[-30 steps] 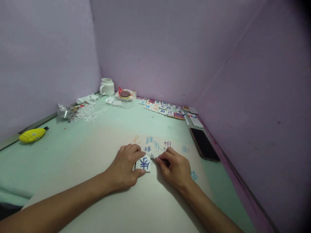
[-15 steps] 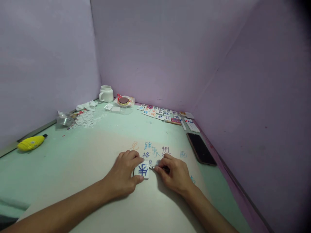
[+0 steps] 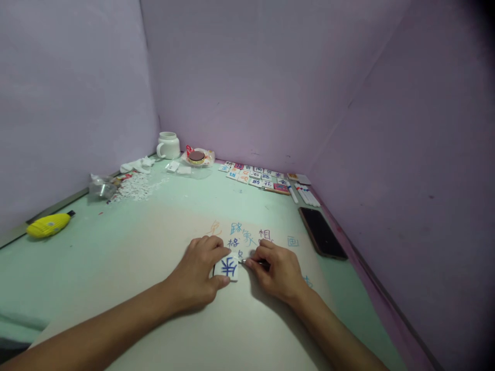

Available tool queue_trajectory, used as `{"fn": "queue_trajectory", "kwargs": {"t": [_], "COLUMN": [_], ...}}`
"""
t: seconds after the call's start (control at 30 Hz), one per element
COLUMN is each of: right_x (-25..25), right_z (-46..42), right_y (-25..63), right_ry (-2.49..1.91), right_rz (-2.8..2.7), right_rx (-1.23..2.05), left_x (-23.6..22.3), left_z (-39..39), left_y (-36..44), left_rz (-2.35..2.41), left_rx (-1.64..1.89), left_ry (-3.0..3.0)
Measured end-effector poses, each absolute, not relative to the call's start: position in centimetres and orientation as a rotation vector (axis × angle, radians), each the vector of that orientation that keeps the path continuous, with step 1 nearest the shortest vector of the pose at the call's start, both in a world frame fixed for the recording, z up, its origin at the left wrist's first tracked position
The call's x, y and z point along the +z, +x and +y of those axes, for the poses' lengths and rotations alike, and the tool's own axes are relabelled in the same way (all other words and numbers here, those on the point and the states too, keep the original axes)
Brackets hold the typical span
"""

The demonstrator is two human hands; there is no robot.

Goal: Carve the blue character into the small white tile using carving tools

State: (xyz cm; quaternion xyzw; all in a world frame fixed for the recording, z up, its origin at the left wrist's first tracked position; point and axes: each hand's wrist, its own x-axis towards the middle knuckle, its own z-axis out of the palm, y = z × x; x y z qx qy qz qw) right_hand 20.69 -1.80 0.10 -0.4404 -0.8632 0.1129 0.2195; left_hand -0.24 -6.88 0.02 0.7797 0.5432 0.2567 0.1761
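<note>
Pinching the white tile by opposite edges, the left hand holds it on the pale sheet; the right hand pinches a slim tool beside it. Probably light, stiff and chippable, the tile suits that edge hold.

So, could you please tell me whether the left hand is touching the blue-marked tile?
Touching: the head view shows the left hand holding the blue-marked tile between thumb and finger.

Craft corner, lilac walls, pale green tabletop, rows of lettered tiles, marker pens, white mug
</note>
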Motion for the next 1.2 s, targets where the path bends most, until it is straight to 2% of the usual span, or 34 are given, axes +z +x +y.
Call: {"fn": "queue_trajectory", "kwargs": {"t": [1.2], "right_x": [-0.26], "right_z": [-2.00], "right_y": [21.27], "right_ry": [-1.210], "right_rz": [-2.384], "right_rx": [0.315], "left_x": [-0.08], "left_z": [-6.83], "left_y": [-0.42], "left_rz": [1.521], "left_rx": [0.684], "left_ry": [2.254]}}
